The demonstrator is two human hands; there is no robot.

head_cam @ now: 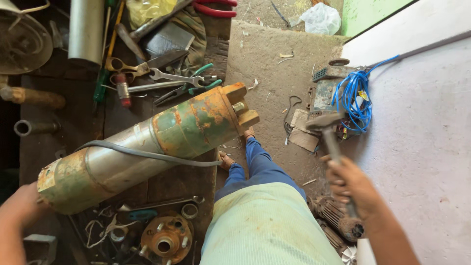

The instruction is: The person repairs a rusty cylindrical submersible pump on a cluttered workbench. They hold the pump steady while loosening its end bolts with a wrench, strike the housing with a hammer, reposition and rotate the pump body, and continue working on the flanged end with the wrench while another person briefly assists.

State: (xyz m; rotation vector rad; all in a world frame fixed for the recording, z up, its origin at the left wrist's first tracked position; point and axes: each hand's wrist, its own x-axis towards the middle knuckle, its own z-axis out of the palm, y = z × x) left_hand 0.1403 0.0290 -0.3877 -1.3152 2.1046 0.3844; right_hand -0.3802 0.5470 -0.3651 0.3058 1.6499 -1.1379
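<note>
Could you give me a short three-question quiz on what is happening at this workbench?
1. True or false: the right hand holds a hammer raised away from the bench.
2. Where does the left hand rest?
A. on the blue cable
B. at the lower end of the rusty green pump
C. on the red pliers
3. Fill in: a grey ____ lies draped across the pump.

Key:
1. True.
2. B.
3. Cable.
</note>
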